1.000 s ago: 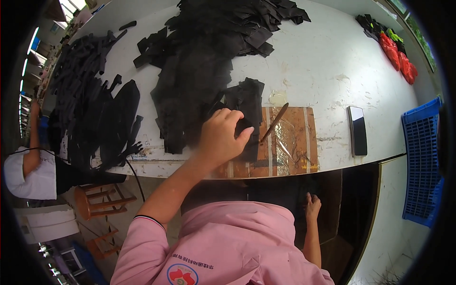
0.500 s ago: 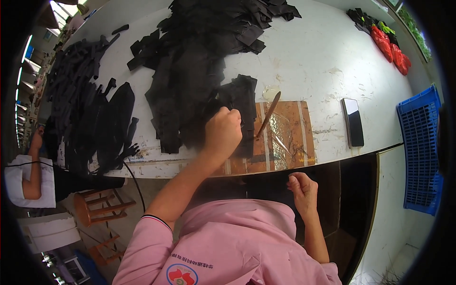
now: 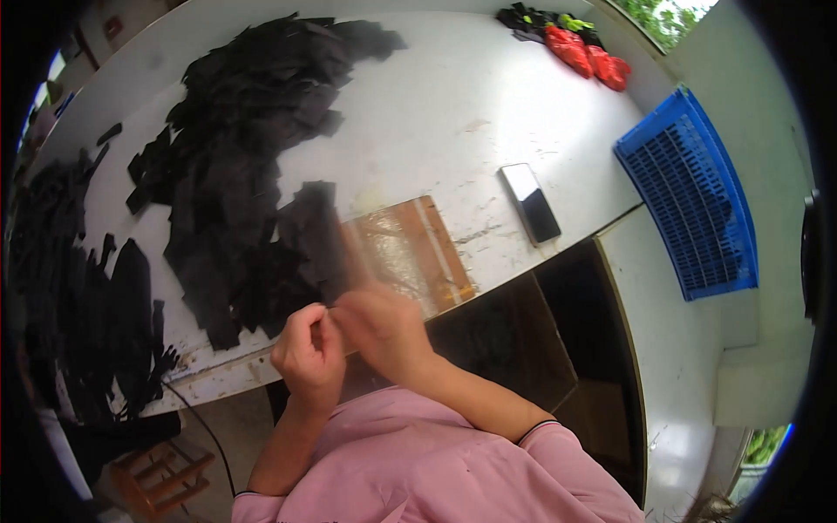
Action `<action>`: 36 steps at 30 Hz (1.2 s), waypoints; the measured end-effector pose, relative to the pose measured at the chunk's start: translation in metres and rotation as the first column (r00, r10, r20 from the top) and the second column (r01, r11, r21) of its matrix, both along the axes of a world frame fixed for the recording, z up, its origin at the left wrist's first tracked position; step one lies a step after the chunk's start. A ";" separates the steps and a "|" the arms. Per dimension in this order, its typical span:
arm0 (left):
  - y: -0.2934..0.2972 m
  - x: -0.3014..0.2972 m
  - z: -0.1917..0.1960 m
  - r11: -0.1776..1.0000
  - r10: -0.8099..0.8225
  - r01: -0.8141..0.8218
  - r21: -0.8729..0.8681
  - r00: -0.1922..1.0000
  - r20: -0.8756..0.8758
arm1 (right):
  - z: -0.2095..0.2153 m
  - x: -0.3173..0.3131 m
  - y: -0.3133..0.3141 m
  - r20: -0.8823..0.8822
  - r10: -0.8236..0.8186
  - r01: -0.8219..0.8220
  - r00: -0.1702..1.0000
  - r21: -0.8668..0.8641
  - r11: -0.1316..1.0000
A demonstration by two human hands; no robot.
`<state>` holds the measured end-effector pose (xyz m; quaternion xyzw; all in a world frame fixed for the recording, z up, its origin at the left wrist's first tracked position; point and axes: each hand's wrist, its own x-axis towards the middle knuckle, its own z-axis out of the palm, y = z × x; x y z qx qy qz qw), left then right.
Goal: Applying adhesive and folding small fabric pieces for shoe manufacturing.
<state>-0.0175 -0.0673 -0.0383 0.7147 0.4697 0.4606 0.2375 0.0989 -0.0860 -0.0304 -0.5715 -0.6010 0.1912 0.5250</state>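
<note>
A second ago only the left hand [image 3: 307,353] was on the bench, pressing on the stack of black fabric pieces [image 3: 307,231] beside the brown cutting board [image 3: 410,257], while the right hung below the table edge — now the right hand [image 3: 384,327] has come up and both meet at the near edge of the white table [image 3: 453,131]. The fingers of both are curled in and touching, apparently pinching something small between them; motion blur hides what it is, so I cannot tell. The thin tool that lay across the board is no longer clear — only a blurred streak above the right hand. A dark phone [image 3: 530,202] lies beyond, with a blue crate [image 3: 697,200] further right
</note>
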 end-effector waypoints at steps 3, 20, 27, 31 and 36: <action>0.000 0.005 -0.012 0.991 0.087 -0.063 -0.115 0.973 0.213 | -0.015 -0.007 -0.001 0.319 -0.032 0.029 0.947 0.015 0.999; 0.012 -0.007 -0.021 0.894 0.074 0.173 -0.414 0.853 0.516 | -0.038 -0.002 -0.002 -0.936 0.062 -0.582 0.345 -0.162 0.797; 0.002 -0.023 0.005 0.378 0.087 0.898 -0.225 0.207 0.974 | -0.015 0.004 -0.005 -0.962 0.202 -0.648 0.182 0.037 0.761; 0.000 -0.017 0.030 0.696 -0.137 0.563 -0.445 0.713 0.688 | -0.002 0.014 -0.005 -0.958 0.172 -0.567 0.229 0.013 0.824; -0.007 -0.003 0.017 0.915 -0.071 0.276 -0.294 0.829 0.555 | 0.010 0.012 -0.002 -0.243 0.236 -0.190 0.941 0.199 0.961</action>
